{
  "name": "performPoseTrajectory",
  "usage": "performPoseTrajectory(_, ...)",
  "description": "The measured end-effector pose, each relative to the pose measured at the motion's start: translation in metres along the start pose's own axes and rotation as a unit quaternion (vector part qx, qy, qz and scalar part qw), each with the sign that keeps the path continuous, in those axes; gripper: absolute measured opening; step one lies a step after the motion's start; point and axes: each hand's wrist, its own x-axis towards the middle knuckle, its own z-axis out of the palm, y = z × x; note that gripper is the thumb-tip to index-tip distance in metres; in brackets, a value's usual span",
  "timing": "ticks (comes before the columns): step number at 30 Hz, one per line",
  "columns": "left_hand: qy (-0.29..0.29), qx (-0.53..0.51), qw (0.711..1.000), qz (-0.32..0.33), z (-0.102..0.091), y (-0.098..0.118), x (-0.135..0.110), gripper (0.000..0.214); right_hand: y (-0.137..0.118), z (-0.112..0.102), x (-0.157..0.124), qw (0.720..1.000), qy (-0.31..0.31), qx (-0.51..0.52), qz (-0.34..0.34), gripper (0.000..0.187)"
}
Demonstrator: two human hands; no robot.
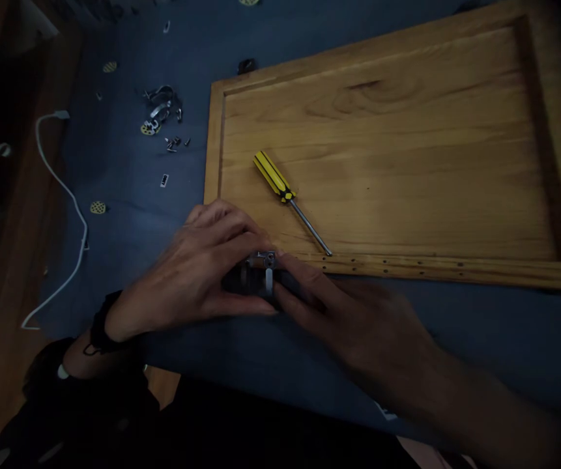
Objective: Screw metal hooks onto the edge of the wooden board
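A small shiny metal fitting, with a pale curved arm hanging over the near side, sits at the near left edge of a framed wooden panel. My left hand grips it from the left, fingers on top and thumb below. From the right, my right hand pinches the same fitting between thumb and index finger. Both hands hide part of it and its exact contact with the wood. Just beyond them lies a screwdriver with a yellow and black handle, its tip near a row of small holes.
Blue cloth covers the surface. Curved metal pieces and several screws lie at the back left. A white cable runs along the left edge. A small dark object rests behind the panel.
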Motion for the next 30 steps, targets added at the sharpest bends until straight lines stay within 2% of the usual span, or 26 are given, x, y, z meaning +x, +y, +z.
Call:
performPoseTrajectory(5, -0.005, 0.012, 1.0, -0.012, 0.007, 0.002, -0.002, 0.045, -0.001, 0.004, -0.003, 1.0, 0.001, 0.016, 0.003, 0.043)
performPoseTrajectory(15, -0.012, 0.012, 1.0, -0.021, 0.004, 0.006, -0.002, 0.035, 0.002, 0.002, -0.002, 1.0, 0.01, 0.023, -0.004, 0.04)
performPoseTrajectory(22, -0.013, 0.009, 0.999, -0.03, 0.003, 0.008, -0.002, 0.036, 0.006, -0.007, 0.002, 1.0, -0.01, 0.013, -0.023, 0.047)
performPoseTrajectory(30, -0.025, 0.009, 0.999, -0.039, 0.001, 0.008, -0.002, 0.035, 0.004, -0.008, 0.005, 1.0, 0.007, 0.012, -0.015, 0.049)
